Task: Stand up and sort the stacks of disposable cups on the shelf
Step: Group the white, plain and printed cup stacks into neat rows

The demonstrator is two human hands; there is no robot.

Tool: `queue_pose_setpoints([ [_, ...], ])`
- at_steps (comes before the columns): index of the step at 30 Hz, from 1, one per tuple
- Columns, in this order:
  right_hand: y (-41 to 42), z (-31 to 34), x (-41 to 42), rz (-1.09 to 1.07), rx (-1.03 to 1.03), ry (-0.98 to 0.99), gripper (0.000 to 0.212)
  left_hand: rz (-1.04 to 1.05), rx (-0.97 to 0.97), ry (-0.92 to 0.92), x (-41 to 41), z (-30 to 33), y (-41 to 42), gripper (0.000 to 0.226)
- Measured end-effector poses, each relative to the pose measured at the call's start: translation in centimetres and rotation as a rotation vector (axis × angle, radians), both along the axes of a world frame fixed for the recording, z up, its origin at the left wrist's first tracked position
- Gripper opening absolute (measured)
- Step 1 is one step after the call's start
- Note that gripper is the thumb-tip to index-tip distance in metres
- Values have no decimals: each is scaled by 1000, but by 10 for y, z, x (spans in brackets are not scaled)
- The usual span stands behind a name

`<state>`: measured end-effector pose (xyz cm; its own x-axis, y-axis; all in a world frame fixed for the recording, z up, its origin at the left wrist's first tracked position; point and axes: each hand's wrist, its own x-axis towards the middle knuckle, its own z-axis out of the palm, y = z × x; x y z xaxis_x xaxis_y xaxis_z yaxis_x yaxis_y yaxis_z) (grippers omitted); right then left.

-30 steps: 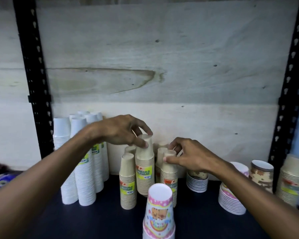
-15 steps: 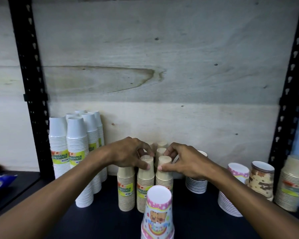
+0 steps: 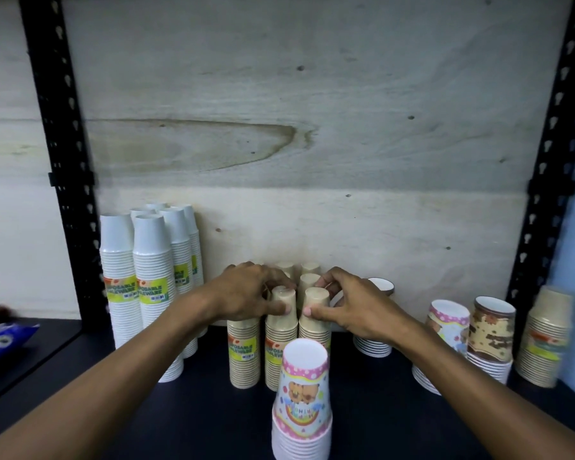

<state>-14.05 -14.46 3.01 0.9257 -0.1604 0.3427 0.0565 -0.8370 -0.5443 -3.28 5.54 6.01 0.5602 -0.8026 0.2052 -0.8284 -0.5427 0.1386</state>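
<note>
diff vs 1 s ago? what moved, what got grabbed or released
Both hands came down and together: the left hand lowered its beige stack onto the shelf, and the right hand brought its beige stack up beside it, so the two now stand side by side. Both stay gripped near the top; nothing was released. The white stacks and the pink bear-print stack stayed put.

A second ago our left hand (image 3: 251, 292) is raised at the centre of the frame, gripping the top of a tall beige cup stack (image 3: 281, 340); now it sits lower, level with our right hand (image 3: 349, 305). That stack is down on the dark shelf (image 3: 213, 410), standing just beside the neighbouring beige stack (image 3: 314, 323) that our right hand holds. The two hands have drawn closer, thumbs almost meeting. The white cup stacks (image 3: 146, 287) now sit further right in the frame.
</note>
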Motion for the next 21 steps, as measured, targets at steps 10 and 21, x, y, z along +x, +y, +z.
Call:
queue_pose_setpoints([
  [10, 16, -38, -31, -75, 218, -246, 41, 31, -366, -164, -26, -31, 25, 44],
  [21, 57, -114, -79, 139, 442, -66, 85, 71, -381, -30, -55, -133, 49, 11],
])
